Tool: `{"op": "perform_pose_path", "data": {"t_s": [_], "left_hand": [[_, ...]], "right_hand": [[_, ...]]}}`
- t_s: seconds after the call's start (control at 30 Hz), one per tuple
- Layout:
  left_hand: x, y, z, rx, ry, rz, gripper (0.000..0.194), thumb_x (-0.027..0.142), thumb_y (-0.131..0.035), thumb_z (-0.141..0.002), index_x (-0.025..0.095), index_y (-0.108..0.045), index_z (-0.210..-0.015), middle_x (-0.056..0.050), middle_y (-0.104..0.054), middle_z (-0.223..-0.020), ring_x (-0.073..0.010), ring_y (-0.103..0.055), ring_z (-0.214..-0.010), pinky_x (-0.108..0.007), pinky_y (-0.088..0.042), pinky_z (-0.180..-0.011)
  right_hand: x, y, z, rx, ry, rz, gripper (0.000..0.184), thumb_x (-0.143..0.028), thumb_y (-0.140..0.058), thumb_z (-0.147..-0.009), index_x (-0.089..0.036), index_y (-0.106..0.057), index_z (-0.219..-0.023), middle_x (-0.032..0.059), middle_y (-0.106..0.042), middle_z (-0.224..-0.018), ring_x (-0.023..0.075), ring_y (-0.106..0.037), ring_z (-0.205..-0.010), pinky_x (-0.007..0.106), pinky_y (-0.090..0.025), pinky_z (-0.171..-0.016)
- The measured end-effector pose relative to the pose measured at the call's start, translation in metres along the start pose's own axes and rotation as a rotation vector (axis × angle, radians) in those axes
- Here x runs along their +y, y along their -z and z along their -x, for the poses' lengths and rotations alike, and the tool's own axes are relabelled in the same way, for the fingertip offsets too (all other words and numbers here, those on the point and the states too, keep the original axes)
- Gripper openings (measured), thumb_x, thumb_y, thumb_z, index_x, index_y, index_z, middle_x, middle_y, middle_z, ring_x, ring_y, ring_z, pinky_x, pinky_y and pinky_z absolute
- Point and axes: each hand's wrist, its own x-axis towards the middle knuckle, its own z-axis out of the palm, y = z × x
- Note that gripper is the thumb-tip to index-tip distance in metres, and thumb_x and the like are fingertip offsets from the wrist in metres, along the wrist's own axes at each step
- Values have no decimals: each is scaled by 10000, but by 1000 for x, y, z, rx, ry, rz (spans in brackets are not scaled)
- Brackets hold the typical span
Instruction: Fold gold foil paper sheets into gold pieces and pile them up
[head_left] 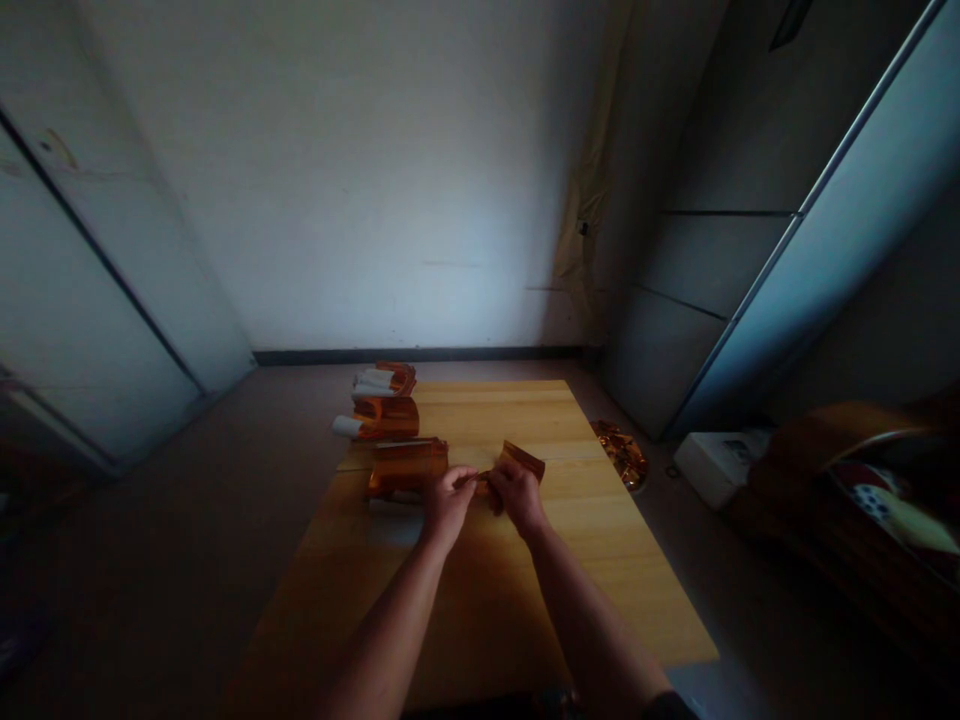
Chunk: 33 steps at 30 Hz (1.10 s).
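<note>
Both my hands meet over the middle of a low wooden table (pixel 615 560). My left hand (pixel 448 503) and my right hand (pixel 516 493) are closed, pinching a small piece of shiny orange foil (pixel 523 460) between them. Just left of my left hand lies a larger folded stack of the same orange foil (pixel 407 467). Farther back on the table's left edge stand two rolls of orange foil on white cores, the near roll (pixel 379 418) and the far roll (pixel 385 379).
A crumpled heap of gold foil (pixel 621 452) lies on the floor right of the table. A white box (pixel 718 462) and dark wooden furniture (pixel 847 500) stand at the right, beside grey cabinet doors (pixel 712 270). A white wall is behind.
</note>
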Motion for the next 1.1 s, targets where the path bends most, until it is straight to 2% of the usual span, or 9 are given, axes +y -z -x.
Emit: {"op": "perform_pose_path", "data": {"t_s": [0.1,0.23,0.43,0.6,0.7,0.8,0.87,0.97,1.1], "left_hand": [[1,1,-3,-14,0,9,222,184,-564,-692,151,-689,-872,-72,-731,-899,-206,-674,-849,-361,-525,-822],[0,1,-5,-27,-2,3,252,140,-528,-717,152,-692,-907,-73,-732,-936,-206,-672,-904,-375,-516,-872],[-3,-8,-8,-25,30,-26,254,123,-522,-721,149,-687,-914,-87,-723,-968,-216,-664,-941,-390,-504,-896],[-6,-14,-10,-27,14,-66,250,101,-533,-709,160,-673,-908,-77,-718,-950,-200,-662,-913,-363,-509,-867],[-4,-20,-7,-25,-28,-92,265,171,-575,-724,176,-654,-977,-69,-704,-1000,-199,-649,-954,-348,-503,-875],[-1,-28,0,-15,-94,-108,438,261,-623,-727,191,-572,-1156,-86,-649,-1142,-195,-644,-966,-337,-514,-854],[-2,-32,8,-45,-190,-168,499,260,-608,-743,195,-515,-1229,-101,-610,-1201,-194,-640,-966,-352,-524,-847],[-11,-32,22,-147,-405,-414,453,154,-571,-738,202,-559,-1188,-103,-562,-1274,-245,-506,-1202,-435,-427,-1011],[-26,-24,39,-321,-438,-739,339,145,-582,-740,206,-635,-1069,-100,-557,-1282,-273,-523,-1161,-468,-438,-987]], "right_hand": [[3,1,-2,4,-5,-26,177,-334,-559,-705,-190,-526,-607,-65,-489,-402,86,-420,-299,177,-305,-282],[1,6,-2,-10,50,84,190,-326,-561,-701,-185,-541,-575,-53,-499,-400,89,-448,-317,172,-320,-299],[-8,14,2,-34,-64,-17,102,-281,-525,-631,-184,-556,-624,-51,-520,-424,95,-452,-326,182,-335,-305],[-12,28,2,-57,-49,173,112,-252,-513,-618,-175,-580,-664,-57,-521,-430,86,-445,-342,167,-318,-316],[-13,41,-3,44,23,293,49,-225,-539,-591,-183,-523,-610,-56,-542,-462,70,-459,-380,146,-320,-348],[-14,61,-13,69,23,298,87,-260,-550,-611,-192,-502,-633,-64,-535,-454,76,-448,-353,155,-299,-332],[-16,78,-25,185,44,314,113,-286,-563,-622,-189,-505,-635,-57,-538,-458,78,-454,-357,156,-293,-335],[-13,104,-48,310,10,312,128,-294,-574,-631,-183,-516,-653,-42,-556,-479,84,-477,-366,160,-301,-340],[-1,127,-81,302,-182,335,102,-243,-558,-704,-165,-530,-644,-19,-579,-496,91,-504,-385,180,-356,-366]]}}
